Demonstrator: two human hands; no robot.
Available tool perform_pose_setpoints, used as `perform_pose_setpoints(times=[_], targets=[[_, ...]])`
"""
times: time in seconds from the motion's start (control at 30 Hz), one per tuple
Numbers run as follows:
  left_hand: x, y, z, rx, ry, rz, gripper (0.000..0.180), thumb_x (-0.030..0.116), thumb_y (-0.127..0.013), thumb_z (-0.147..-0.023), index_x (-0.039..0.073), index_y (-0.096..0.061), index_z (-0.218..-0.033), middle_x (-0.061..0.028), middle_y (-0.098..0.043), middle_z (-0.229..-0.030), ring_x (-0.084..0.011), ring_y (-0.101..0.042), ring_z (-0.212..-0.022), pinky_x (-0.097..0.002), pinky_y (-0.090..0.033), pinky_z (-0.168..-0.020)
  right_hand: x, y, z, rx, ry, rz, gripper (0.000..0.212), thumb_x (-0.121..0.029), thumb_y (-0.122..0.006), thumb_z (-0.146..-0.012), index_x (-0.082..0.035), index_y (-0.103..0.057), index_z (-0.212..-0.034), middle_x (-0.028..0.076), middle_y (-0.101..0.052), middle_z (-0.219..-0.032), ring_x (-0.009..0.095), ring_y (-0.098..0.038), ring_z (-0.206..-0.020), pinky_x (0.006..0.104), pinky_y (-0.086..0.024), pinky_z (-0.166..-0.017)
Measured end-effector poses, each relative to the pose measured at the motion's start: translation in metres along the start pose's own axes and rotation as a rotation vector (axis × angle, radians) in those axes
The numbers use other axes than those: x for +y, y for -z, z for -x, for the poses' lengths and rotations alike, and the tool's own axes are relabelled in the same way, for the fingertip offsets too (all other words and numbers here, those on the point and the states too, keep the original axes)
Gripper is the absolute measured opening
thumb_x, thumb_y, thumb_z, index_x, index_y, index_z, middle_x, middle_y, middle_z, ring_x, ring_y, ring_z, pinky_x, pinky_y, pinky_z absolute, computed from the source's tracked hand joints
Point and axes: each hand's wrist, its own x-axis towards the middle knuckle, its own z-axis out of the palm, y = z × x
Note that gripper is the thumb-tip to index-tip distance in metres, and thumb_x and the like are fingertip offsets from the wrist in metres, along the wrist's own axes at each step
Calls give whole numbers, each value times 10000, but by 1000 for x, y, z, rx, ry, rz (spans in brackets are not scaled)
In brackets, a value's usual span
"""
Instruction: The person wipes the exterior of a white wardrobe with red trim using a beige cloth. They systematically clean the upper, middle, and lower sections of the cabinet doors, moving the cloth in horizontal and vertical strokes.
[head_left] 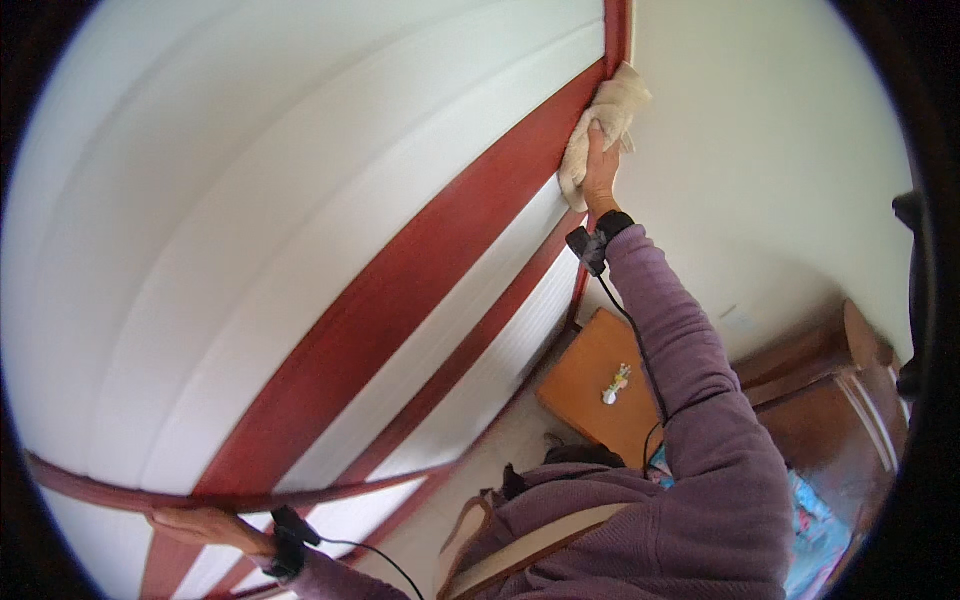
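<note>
A folded cream cloth (622, 98) is in my right hand (600, 172), whose thumb lies over it. My right arm reaches up and away, and the cloth presses against the dark red frame (570, 115) where it meets the pale wall. At the lower left, my left hand (208, 527) rests with its fingers stretched out along another red frame bar, touching the striped surface. Large white panels (250, 200) fill the space between the red bars.
An orange-brown wooden cabinet (580, 375) stands below my right arm, with a small white and yellow item (615, 385) on top. Dark brown wooden furniture (825, 420) and blue patterned fabric (812, 535) are at the right. A black cable (630, 322) runs from my right wrist.
</note>
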Motion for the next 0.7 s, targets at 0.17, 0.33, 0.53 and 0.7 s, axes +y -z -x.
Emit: perform_pose_setpoints(times=[0.17,0.33,0.53,0.7], targets=[[31,1,-3,-30,7,12,597,401,-412,-1077,-125,-476,-1352,-335,-510,-1359,-413,-512,-1226,-462,-397,-1061,12,13,0,-7,-148,-59,757,-453,-571,-971,110,-379,-1439,269,-473,-1437,364,-452,-1324,382,-316,-1133],[57,0,-2,-81,-15,47,548,392,-403,-1084,-118,-511,-1255,-289,-562,-1201,-349,-531,-1060,-436,-427,-962,19,20,3,-32,-273,20,866,-556,-515,-974,130,-328,-1470,256,-399,-1517,353,-402,-1390,377,-290,-1160],[67,-4,-13,-126,-23,114,540,387,-395,-1088,-111,-502,-1267,-257,-565,-1172,-297,-513,-1030,-413,-419,-940,25,12,13,-54,-588,-129,891,-588,-505,-972,68,-270,-1526,210,-341,-1569,319,-353,-1429,380,-290,-1167],[91,-8,-26,-121,-86,84,531,365,-420,-1085,-117,-491,-1295,-255,-580,-1166,-297,-527,-1040,-413,-424,-933,-3,4,33,-23,-654,-213,883,-611,-560,-928,-56,-278,-1555,125,-381,-1536,280,-426,-1348,397,-416,-1068]])
